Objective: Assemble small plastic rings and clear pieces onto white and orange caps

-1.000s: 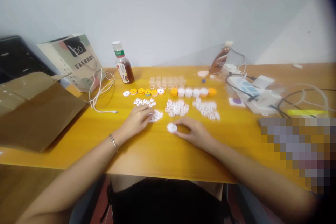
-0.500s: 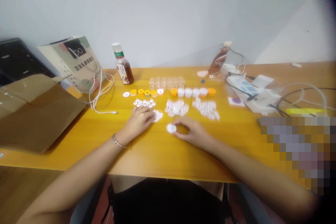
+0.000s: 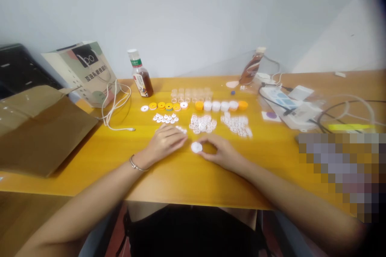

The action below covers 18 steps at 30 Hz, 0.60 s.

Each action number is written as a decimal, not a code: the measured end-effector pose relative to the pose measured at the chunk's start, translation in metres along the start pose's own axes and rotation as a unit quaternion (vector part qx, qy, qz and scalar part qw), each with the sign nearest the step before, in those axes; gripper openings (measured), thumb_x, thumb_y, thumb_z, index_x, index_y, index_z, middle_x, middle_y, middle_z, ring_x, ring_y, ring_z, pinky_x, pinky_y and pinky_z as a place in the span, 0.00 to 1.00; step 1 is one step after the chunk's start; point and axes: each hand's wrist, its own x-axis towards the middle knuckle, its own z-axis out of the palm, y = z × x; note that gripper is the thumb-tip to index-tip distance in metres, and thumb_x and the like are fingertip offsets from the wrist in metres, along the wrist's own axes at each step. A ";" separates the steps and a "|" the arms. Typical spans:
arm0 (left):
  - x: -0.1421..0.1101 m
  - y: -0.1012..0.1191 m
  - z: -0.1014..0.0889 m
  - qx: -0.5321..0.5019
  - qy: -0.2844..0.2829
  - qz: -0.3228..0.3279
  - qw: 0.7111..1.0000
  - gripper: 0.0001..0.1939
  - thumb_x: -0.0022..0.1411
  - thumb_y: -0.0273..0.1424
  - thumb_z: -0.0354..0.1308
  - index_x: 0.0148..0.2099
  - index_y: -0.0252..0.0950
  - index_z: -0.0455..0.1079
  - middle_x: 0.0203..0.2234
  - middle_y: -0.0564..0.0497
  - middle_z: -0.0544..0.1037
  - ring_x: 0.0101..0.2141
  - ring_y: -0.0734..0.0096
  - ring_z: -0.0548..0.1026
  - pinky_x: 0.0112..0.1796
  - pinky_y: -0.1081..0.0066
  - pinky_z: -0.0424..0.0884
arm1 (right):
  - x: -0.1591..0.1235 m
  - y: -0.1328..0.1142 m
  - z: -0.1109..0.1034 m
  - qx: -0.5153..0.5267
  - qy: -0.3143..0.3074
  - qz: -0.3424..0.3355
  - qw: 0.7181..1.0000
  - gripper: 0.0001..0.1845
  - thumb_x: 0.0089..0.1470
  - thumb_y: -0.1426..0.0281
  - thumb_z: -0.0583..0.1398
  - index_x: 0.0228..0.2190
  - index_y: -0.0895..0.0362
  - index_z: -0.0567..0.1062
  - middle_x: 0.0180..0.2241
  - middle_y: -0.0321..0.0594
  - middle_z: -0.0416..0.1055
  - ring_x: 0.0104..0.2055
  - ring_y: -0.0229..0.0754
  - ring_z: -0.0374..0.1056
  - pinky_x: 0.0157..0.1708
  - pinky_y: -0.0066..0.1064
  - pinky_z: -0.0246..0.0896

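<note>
While the right hand [image 3: 221,153] pinches the small round white plastic cap [image 3: 196,147] between thumb and fingertips, resting it on the yellow wooden bench [image 3: 187,176], the left hand [image 3: 165,143] lies palm down just beside it, fingers loosely curled over a small heap of tiny white plastic discs [image 3: 181,129]. Whether the left fingers actually grip a disc is hidden, cannot tell.

Layout behind the hands: 2 more piles of white ring-shaped parts [image 3: 202,123] and [image 3: 237,124], a cluster of small white studs [image 3: 165,118], a row of orange and white caps [image 3: 221,105], a row of yellow and white washers [image 3: 164,106], and clear plastic cups [image 3: 191,94] at the back. Brown tea bottle [image 3: 140,74], paper bag [image 3: 83,72] and cardboard box [image 3: 39,128] sit to the left; a white power strip with cables [image 3: 289,106] to the right.

Judgement on doing it well: keep the cap flat on the bench, open side up, and hold it steady with the right hand. Pick just 1 disc with the left fingertips, not a clump. Bring it across low, so the nearby piles stay undisturbed, and seat it square before pressing.
</note>
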 end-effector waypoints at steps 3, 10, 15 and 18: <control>0.003 0.011 0.005 -0.028 -0.018 0.009 0.999 0.07 0.61 0.30 0.52 0.39 0.38 0.71 0.31 0.53 0.77 0.32 0.74 0.72 0.35 0.71 0.61 | 0.000 0.000 0.000 0.001 0.001 -0.001 1.000 0.10 0.46 0.71 0.61 0.35 0.56 0.71 0.34 0.40 0.73 0.37 0.41 0.69 0.39 0.35 0.65; 0.010 0.019 0.010 -0.061 -0.091 -0.015 0.994 0.10 0.64 0.33 0.48 0.41 0.39 0.70 0.31 0.53 0.77 0.32 0.74 0.72 0.37 0.70 0.58 | 0.000 0.000 0.001 0.013 0.000 0.008 1.000 0.13 0.46 0.72 0.61 0.37 0.56 0.70 0.35 0.41 0.72 0.38 0.41 0.69 0.39 0.35 0.66; 0.013 0.021 0.010 -0.038 -0.113 -0.029 0.992 0.11 0.64 0.34 0.48 0.36 0.38 0.71 0.32 0.52 0.76 0.35 0.71 0.70 0.38 0.68 0.56 | 0.000 0.000 0.002 0.024 0.004 0.012 1.000 0.15 0.46 0.72 0.61 0.38 0.56 0.68 0.36 0.41 0.72 0.38 0.41 0.69 0.40 0.36 0.66; 0.014 0.021 0.010 -0.038 -0.122 -0.034 0.991 0.11 0.64 0.33 0.48 0.36 0.39 0.71 0.33 0.52 0.76 0.36 0.70 0.69 0.38 0.68 0.55 | 0.000 0.001 0.003 0.030 0.009 0.012 0.999 0.17 0.45 0.72 0.61 0.40 0.56 0.67 0.37 0.41 0.72 0.39 0.42 0.69 0.41 0.36 0.66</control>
